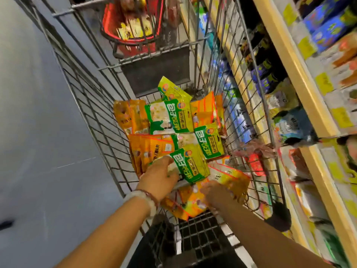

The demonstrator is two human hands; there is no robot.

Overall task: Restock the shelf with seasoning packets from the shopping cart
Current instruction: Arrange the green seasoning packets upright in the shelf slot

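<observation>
A wire shopping cart (100,120) holds several seasoning packets, green-and-yellow ones (170,117) and orange ones (146,149). My left hand (160,176), with a bracelet at the wrist, grips a small stack of green-and-yellow packets (190,167) near the cart's near end. My right hand (218,194) reaches in beside it and its fingers curl on an orange-yellow packet (233,176). The shelf (301,78) runs along the right side of the cart, its tiers full of blurred packaged goods.
A red basket (131,29) with yellow packets stands beyond the cart's far end. Grey floor (38,132) lies to the left. Yellow price tags line the shelf's wooden edges. The cart's right wall is close against the shelf.
</observation>
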